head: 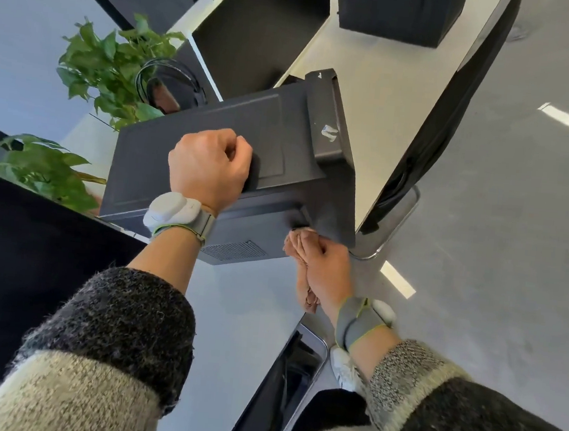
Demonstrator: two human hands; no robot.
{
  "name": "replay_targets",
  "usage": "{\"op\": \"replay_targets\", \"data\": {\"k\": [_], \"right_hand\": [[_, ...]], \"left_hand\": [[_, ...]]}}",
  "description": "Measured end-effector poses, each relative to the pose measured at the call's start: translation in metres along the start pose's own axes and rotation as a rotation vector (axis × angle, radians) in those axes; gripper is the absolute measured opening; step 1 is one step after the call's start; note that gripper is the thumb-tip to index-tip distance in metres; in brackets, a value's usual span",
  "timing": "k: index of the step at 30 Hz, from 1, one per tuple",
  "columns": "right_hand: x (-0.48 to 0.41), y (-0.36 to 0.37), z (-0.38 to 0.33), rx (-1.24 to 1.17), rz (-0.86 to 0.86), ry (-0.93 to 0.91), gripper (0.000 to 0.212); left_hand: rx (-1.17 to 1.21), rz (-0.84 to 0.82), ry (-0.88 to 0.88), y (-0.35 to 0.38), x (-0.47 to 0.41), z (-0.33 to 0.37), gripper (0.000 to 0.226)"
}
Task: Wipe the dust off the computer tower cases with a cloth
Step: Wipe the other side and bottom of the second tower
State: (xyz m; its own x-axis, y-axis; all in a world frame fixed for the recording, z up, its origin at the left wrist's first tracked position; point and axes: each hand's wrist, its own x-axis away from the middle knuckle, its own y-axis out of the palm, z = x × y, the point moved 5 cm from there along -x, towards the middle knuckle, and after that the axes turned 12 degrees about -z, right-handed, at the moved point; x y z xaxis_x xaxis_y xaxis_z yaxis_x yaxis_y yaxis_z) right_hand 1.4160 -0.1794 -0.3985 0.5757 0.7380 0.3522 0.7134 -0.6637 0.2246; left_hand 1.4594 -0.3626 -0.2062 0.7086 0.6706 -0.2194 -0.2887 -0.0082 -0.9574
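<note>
Dark grey computer tower case (pixel 198 118) on its side on the pale worktop (pixel 234 297), broad panel facing up under the curled left hand (pixel 208 164). Raised rectangular step in that panel just beyond the knuckles. Front bezel (pixel 326 116) past the right hand (pixel 326 267), with a small silvery badge (pixel 329 132). Mesh vent (pixel 235 249) on the near face, between the two wrists. Pinkish-brown cloth (pixel 304 286) bunched in the right hand, pressed to the case's near lower corner, loose end trailing along the wrist.
</note>
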Motion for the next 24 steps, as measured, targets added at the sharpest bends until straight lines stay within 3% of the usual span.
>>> {"op": "replay_targets", "data": {"k": [4,9,16,20,24], "right_hand": [[0.000,-0.003,-0.017,0.028,-0.076,-0.084,0.033],[-0.020,-0.028,0.028,0.122,-0.055,0.116,0.059],[-0.013,-0.021,-0.021,0.160,-0.096,-0.060,0.039],[-0.017,-0.031,0.004,-0.025,-0.131,0.086,0.037],[-0.018,-0.037,-0.002,0.058,-0.145,0.110,0.041]], "left_hand": [[0.007,0.004,-0.006,0.000,0.000,0.001,0.043],[-0.010,-0.012,-0.024,0.000,0.001,0.003,0.044],[-0.027,-0.019,-0.037,0.002,0.000,0.002,0.045],[-0.026,-0.019,-0.038,0.001,-0.001,0.002,0.045],[-0.016,-0.023,-0.037,0.002,0.000,0.002,0.044]]}}
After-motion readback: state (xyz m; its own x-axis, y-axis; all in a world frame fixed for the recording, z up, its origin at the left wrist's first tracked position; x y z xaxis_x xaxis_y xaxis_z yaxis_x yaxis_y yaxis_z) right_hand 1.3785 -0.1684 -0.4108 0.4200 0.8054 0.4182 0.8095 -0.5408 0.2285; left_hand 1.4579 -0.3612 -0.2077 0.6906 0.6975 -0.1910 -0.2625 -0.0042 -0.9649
